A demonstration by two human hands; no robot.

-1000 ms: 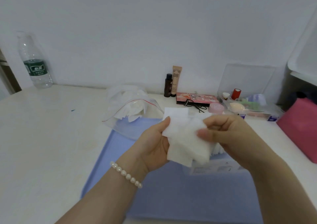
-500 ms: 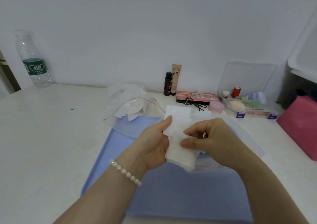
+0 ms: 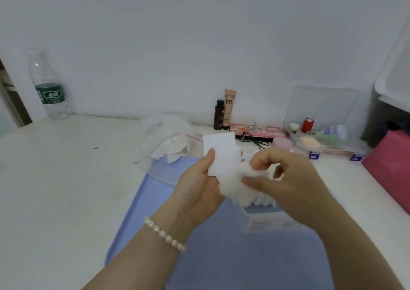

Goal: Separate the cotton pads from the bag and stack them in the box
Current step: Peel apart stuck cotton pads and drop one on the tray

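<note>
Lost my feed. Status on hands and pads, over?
Left hand holds cotton pads; right hand pinches one off. Box below, bag behind. Nothing blocking.

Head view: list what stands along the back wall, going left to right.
water bottle → dark bottle → BB tube → clear organizer box with a red roll inside → pink bag.

Soft, fluffy white cotton pads (image 3: 224, 156), matt, clear glossy plastic bag (image 3: 159, 147) with red seal, translucent plastic box (image 3: 266, 221), smooth matt blue tray (image 3: 221, 256), pale smooth desk (image 3: 55, 190), clear plastic bottle (image 3: 50, 85) at the far left corner, glossy pearl bracelet (image 3: 164, 234)
</note>
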